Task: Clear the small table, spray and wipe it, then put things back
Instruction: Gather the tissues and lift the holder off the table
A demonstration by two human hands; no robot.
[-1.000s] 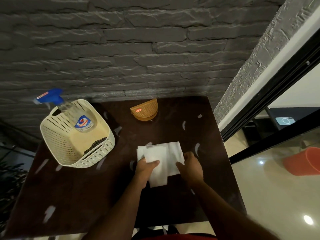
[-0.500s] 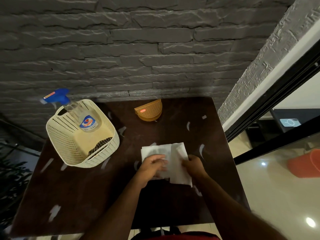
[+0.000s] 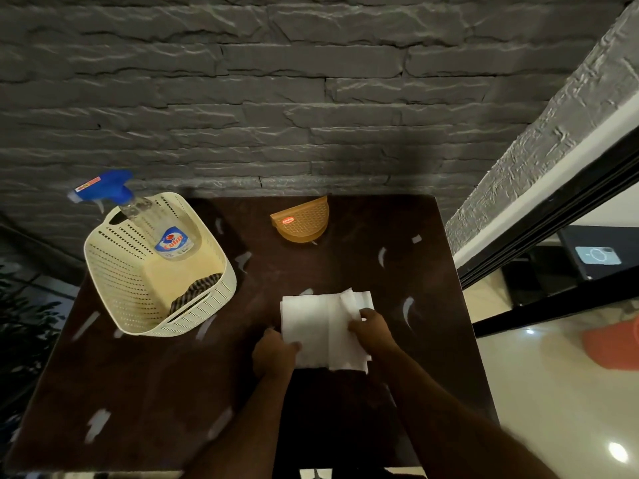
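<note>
A stack of white paper napkins (image 3: 318, 323) lies on the dark brown small table (image 3: 138, 392), right of centre. My left hand (image 3: 273, 352) grips the stack's near left edge. My right hand (image 3: 371, 330) pinches its right side, thumb on top. A cream perforated basket (image 3: 114, 271) stands at the table's left, holding a spray bottle (image 3: 166, 233) with a blue trigger head and a dark striped cloth (image 3: 193, 292). An orange half-round napkin holder (image 3: 302, 221) sits at the back centre.
A grey stone wall rises right behind the table. A black-framed glass door runs along the right, with glossy floor and an orange object (image 3: 612, 344) beyond. Dark plant leaves (image 3: 20, 323) lie left of the table. Pale reflections dot the tabletop.
Both hands shifted on the napkins: the left slid from on top to the near left edge, the right moved up onto the right side. The stack now lies squarer.
</note>
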